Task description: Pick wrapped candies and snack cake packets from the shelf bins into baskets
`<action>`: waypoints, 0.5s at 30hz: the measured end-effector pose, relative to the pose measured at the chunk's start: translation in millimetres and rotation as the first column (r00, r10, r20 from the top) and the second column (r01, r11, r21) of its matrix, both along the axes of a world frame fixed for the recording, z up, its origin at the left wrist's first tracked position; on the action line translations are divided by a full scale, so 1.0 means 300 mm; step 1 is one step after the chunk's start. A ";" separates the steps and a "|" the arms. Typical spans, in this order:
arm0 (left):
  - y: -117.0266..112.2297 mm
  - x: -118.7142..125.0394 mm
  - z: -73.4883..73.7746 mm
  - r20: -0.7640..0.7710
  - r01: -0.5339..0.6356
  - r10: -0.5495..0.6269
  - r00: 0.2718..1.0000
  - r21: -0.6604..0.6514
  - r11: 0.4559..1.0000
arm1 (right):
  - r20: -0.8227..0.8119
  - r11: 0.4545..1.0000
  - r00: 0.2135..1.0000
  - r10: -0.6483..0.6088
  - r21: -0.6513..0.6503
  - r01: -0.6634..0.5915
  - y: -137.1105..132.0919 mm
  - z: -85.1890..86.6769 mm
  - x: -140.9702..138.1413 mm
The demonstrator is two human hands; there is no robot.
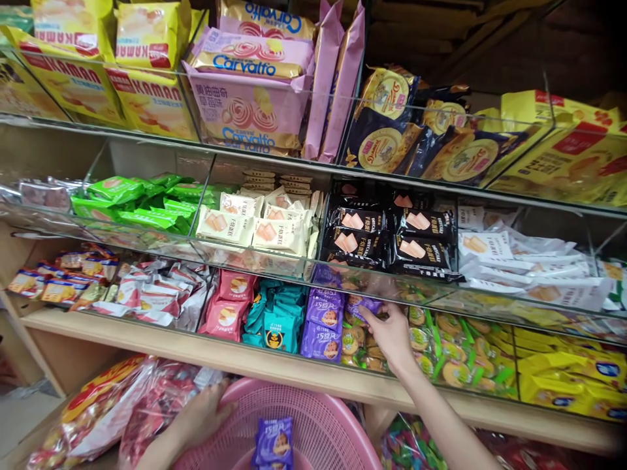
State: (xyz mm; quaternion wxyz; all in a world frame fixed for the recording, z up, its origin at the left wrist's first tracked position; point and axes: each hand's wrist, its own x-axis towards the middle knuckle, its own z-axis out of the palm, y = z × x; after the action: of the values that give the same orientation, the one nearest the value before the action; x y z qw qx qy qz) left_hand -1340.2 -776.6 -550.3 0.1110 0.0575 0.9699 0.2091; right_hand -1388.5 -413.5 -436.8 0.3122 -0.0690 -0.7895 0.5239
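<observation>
My right hand (pixel 389 333) reaches to the lower shelf, its thumb and fingers pinching a purple cookie packet (pixel 361 305). Just left of it stand stacks of the same purple packets (pixel 322 325). Green-and-tan round cookie packets (pixel 355 343) lie under and beside the hand. Lower left, my left hand (pixel 208 412) grips the rim of a pink plastic basket (pixel 323 421), thumb over the edge. Inside the basket lie purple cookie packets (pixel 274 444), partly cut off by the picture's bottom.
Glass dividers split the shelves. Teal packets (pixel 274 320) and red packets (pixel 235 303) fill neighbouring compartments; black packets (pixel 355 232) sit one shelf above. The wooden shelf edge (pixel 161 343) runs behind the basket. Large bagged goods (pixel 102 411) lie below it at left.
</observation>
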 end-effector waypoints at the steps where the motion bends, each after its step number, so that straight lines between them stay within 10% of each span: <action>1: 0.001 0.001 0.001 0.004 0.010 -0.010 1.000 -0.015 1.000 | -0.004 1.000 1.000 0.001 0.028 -0.001 0.000 0.002 0.010; 6: 0.001 0.003 -0.002 0.014 0.044 -0.043 0.999 -0.077 0.996 | 0.017 0.984 0.999 -0.050 0.173 0.046 -0.006 0.018 0.045; 15: 0.006 0.008 0.010 0.011 0.052 -0.051 0.999 -0.037 0.998 | 0.067 0.998 0.997 0.042 -0.041 -0.040 -0.030 0.033 0.051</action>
State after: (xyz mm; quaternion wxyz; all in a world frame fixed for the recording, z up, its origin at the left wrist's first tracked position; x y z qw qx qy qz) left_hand -1337.9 -774.8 -547.4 0.1223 0.0793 0.9712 0.1884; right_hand -1373.2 -422.5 -426.8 0.2731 -0.0767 -0.7903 0.5431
